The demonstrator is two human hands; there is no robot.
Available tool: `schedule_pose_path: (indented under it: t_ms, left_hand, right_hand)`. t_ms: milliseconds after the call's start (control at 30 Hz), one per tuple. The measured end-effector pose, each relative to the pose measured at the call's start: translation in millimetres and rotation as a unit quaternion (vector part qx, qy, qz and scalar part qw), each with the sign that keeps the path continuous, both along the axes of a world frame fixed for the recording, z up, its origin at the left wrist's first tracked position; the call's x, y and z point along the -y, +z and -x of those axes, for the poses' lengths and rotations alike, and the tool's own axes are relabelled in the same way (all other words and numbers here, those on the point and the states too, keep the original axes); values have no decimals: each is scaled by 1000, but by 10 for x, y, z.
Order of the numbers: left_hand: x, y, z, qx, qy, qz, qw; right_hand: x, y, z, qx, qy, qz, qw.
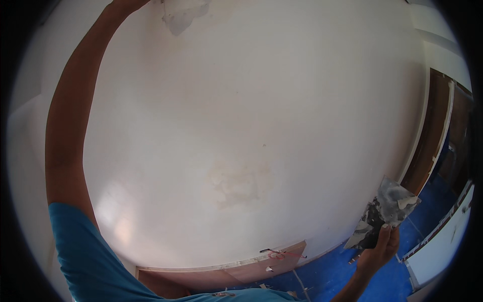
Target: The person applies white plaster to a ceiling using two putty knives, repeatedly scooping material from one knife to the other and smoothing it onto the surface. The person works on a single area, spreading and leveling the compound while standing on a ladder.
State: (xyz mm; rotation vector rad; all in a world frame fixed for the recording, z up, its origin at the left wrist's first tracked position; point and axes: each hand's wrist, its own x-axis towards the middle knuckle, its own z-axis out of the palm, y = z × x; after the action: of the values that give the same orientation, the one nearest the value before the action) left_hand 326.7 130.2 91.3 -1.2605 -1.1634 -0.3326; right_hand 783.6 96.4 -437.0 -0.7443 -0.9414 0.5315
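Head view: right hand (378, 250) pinches a flat, crusted grey plate (390, 204); left hand (129, 3) cropped, fingers unclear; smooth, patchy white wall (302, 100).

Two hands (386, 247), one flat plate (390, 204), one doorway (431, 136).

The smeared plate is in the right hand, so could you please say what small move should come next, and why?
I would probably lift the plate toward the left hand: the right hand holds it low, while the left hand is raised to the view's top edge. Whether that hand holds anything cannot be told.
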Motion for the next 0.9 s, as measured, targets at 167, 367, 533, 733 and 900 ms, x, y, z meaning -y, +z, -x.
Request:
schedule_pose_path:
  t_ms: [167, 367, 533, 733, 900]
  left_hand:
    - [-125, 152, 86, -59, 84, 23, 994]
    - [-345, 177, 387, -99, 61, 16, 993]
    - [-414, 71, 488, -48, 21, 14, 999]
    - [-343, 80, 549, 7, 4, -34, 999]
    - [17, 21, 632, 46, -19, -89, 995]
  right_hand:
    - [-18, -8, 5, -4, -44, 14, 999]
    - [-20, -5, 88, -40, -5, -13, 999]
    - [-12, 0, 100, -50, -12, -19, 998]
    - [5, 11, 49, -31, 13, -18, 999]
    - [10, 19, 53, -20, -45, 7, 999]
